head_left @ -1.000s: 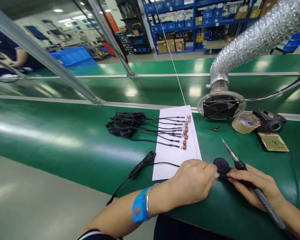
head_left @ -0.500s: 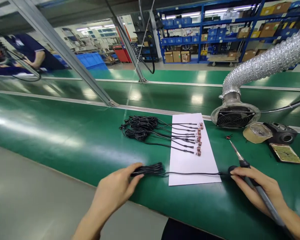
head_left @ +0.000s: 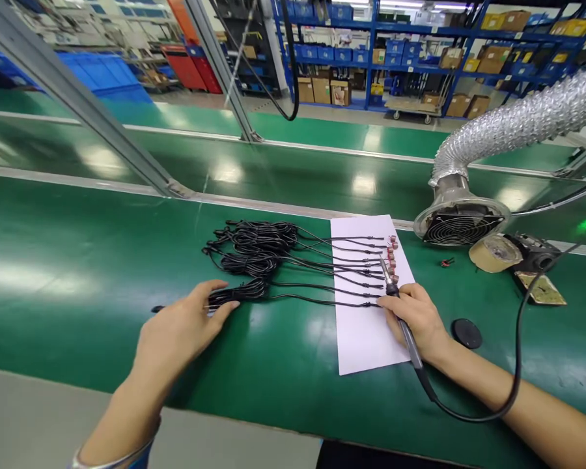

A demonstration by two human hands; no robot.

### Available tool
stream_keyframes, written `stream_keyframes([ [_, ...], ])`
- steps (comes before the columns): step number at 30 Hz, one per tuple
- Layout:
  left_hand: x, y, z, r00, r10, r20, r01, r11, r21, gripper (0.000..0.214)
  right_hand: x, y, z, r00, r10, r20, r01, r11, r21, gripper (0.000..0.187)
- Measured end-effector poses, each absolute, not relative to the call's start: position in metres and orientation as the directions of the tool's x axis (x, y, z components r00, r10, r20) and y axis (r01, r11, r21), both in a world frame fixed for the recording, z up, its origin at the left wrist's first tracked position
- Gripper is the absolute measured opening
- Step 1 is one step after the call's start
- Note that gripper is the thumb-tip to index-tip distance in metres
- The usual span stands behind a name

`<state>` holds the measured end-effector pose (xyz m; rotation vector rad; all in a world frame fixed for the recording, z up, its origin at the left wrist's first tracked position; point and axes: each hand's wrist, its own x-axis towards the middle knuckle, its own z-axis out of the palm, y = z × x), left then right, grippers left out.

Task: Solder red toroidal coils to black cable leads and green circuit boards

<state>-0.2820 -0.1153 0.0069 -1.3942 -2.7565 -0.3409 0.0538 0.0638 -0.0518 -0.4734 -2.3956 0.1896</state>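
My left hand [head_left: 178,332] is closed around a coiled black cable [head_left: 249,291], which lies at the front of several similar black cable bundles [head_left: 261,238]. That cable's lead runs right across a white sheet of paper [head_left: 366,342]. In my right hand [head_left: 417,319] is a soldering iron [head_left: 407,339], its tip pointing away over the sheet. My right fingertips are at the end of the cable's lead; whether they pinch it I cannot tell. Near the iron's tip, small copper coils [head_left: 392,254] stand in a column beside the other cable ends.
A black round disc [head_left: 467,333] lies right of the sheet. Beyond it are a fume extractor fan [head_left: 461,228] on a silver duct, a tape roll [head_left: 494,253], a small tin [head_left: 542,290] and a bit of red-and-black wire [head_left: 447,262]. The iron's cord loops over my right forearm.
The held cable has moved up and left, beside the other bundles. My right hand has moved left onto the sheet with the soldering iron, and the black disc now lies on the table.
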Motion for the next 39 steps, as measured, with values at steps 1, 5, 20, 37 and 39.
stream_keyframes([
  [1,-0.283,-0.116,0.005,-0.595,0.795,0.118,0.799,0.568,0.199,0.027,0.054,0.064,-0.052,-0.708,0.386,0.592,0.286,0.923,-0.259,0.031],
  [5,-0.281,-0.125,0.004,-0.567,0.817,0.100,0.804,0.524,0.281,0.022,0.055,0.063,-0.050,-0.712,0.380,0.591,0.269,0.924,-0.270,0.031],
  [20,-0.143,-0.052,0.092,0.027,0.924,0.382,0.826,-0.236,0.513,0.041,0.213,0.056,-0.002,-0.382,0.616,0.689,0.575,0.742,-0.345,0.025],
  [37,0.023,0.202,0.119,0.271,0.851,0.449,0.786,-0.465,0.407,0.044,0.291,0.124,-0.021,-0.412,0.495,0.766,0.560,0.800,-0.216,0.037],
  [39,-0.003,0.181,0.117,0.225,0.835,0.502,0.749,-0.478,0.460,0.031,0.278,0.145,-0.027,-0.440,0.465,0.768,0.523,0.828,-0.201,0.036],
])
